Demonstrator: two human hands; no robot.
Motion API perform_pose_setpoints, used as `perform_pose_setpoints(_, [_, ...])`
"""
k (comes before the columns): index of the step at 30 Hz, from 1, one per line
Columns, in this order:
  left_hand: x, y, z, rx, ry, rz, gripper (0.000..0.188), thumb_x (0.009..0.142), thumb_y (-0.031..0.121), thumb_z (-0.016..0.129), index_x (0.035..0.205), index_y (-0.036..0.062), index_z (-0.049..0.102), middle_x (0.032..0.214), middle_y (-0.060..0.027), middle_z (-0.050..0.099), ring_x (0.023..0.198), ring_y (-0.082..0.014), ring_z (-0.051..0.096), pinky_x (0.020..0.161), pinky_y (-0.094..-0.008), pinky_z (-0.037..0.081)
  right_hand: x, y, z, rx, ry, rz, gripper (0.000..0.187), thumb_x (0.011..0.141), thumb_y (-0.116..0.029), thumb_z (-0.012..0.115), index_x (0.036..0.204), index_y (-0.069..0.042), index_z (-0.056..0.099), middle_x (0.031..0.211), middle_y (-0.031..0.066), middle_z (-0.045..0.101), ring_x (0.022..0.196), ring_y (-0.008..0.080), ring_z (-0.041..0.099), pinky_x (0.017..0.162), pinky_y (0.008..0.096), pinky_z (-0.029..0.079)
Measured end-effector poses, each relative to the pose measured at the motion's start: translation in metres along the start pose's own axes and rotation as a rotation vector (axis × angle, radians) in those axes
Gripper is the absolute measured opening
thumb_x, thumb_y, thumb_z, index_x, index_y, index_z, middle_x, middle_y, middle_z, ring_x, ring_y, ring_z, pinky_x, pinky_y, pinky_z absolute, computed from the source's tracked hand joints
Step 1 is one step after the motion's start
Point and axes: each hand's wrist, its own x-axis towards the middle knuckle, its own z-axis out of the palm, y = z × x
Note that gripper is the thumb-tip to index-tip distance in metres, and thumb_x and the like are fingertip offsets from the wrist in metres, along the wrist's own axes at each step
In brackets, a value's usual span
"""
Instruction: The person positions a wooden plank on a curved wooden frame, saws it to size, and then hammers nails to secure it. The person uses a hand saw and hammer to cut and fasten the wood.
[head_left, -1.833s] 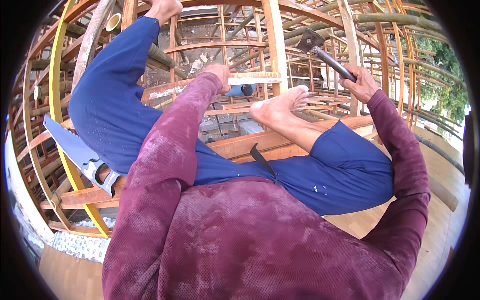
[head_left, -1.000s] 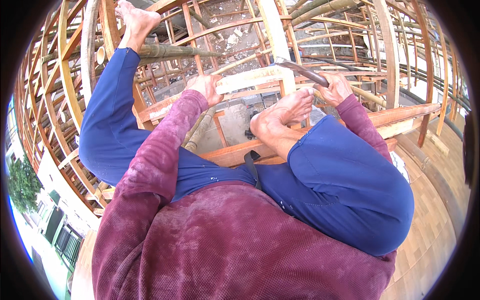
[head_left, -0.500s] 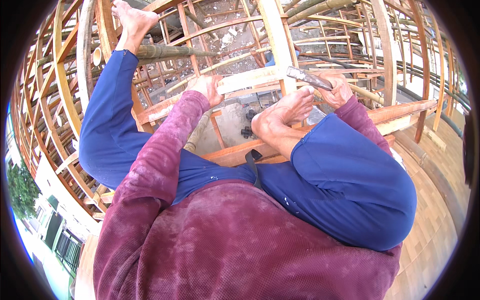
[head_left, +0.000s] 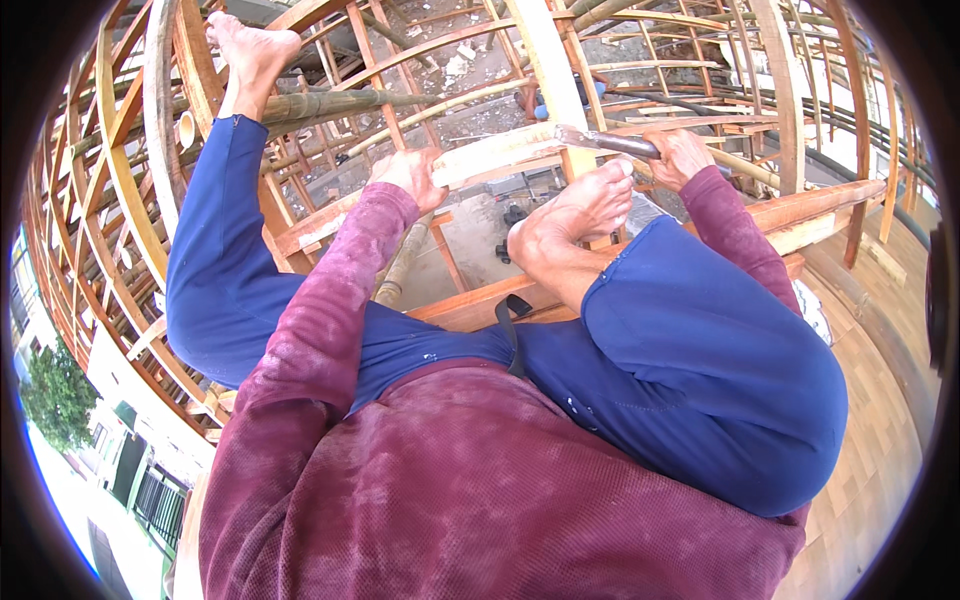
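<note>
My left hand (head_left: 410,178) is closed around a pale wooden beam (head_left: 500,154) that runs across in front of me. In my right hand (head_left: 680,158) is a dark hammer (head_left: 618,143), gripped by the end of its handle. The hammer's head lies over the beam's right end, where it meets an upright timber post (head_left: 552,70); I cannot tell whether they touch. Just below the hammer, my bare right foot (head_left: 575,215) is drawn up. My left foot (head_left: 252,55) is braced far out by a timber upright at the upper left.
A lattice of timber and bamboo poles (head_left: 340,104) surrounds me, with rubble-strewn ground (head_left: 455,65) far below. A thick reddish beam (head_left: 815,208) passes at the right, above a wood-patterned floor (head_left: 875,420). A tree (head_left: 58,400) shows at the lower left.
The hammer has swung to the left and flattened out, its head now over the joint of beam and post. My left hand keeps its hold on the beam. The view has shifted slightly.
</note>
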Motion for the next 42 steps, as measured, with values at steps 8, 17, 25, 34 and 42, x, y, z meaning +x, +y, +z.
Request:
perform_pose_setpoints(8, [0.003,0.001,-0.003,0.012,-0.034,-0.025,0.045,0.076,0.040,0.067,0.115,0.0169,0.070,0.103,-0.0161,0.072,0.100,-0.0345,0.069,0.093,-0.0447,0.053,-0.007,-0.002,0.015,0.264,0.025,0.027,0.018,0.083,-0.017,0.063,0.098,-0.006,0.067,0.079,0.0163,0.068,0.072,0.0320,0.068,0.066,0.0466,0.051])
perform_pose_setpoints(17, [0.027,-0.003,-0.010,0.044,-0.212,0.014,0.099,0.065,0.084,0.061,0.139,0.0183,0.055,0.126,-0.0145,0.066,0.115,-0.0319,0.064,0.099,-0.0455,0.050,0.015,-0.039,-0.011,1.791,-0.209,0.707,0.021,0.098,-0.023,0.061,0.107,-0.004,0.055,0.092,0.0064,0.061,0.041,0.0037,0.042,0.030,0.0221,0.031])
perform_pose_setpoints(25, [0.007,-0.002,-0.002,0.067,-0.074,0.044,0.067,0.070,0.050,0.073,0.124,0.0107,0.063,0.116,-0.0175,0.069,0.109,-0.0320,0.067,0.093,-0.0446,0.053,0.017,-0.067,-0.027,0.750,0.104,0.225,0.037,0.099,-0.035,0.060,0.102,0.002,0.059,0.074,0.0035,0.057,0.070,0.0107,0.053,0.065,0.0312,0.045])
perform_pose_setpoints(34, [-0.004,0.008,-0.009,0.068,-0.095,0.026,0.040,0.081,0.037,0.062,0.110,0.0103,0.071,0.105,-0.0168,0.072,0.099,-0.0324,0.070,0.087,-0.0447,0.055,0.084,-0.187,-0.183,0.290,-0.462,-0.418,0.023,0.096,-0.023,0.057,0.102,-0.001,0.055,0.073,0.0202,0.056,0.070,0.0418,0.057,0.065,0.0474,0.043])
perform_pose_setpoints(42, [-0.001,-0.001,-0.010,-0.096,-0.052,0.078,0.035,0.083,0.031,0.061,0.110,0.0103,0.071,0.108,-0.0196,0.071,0.103,-0.0302,0.069,0.092,-0.0433,0.053,0.172,-0.300,-0.074,0.110,-0.504,-0.729,0.038,0.101,-0.044,0.046,0.113,-0.008,0.052,0.081,0.0192,0.063,0.077,0.0418,0.063,0.069,0.0517,0.048])
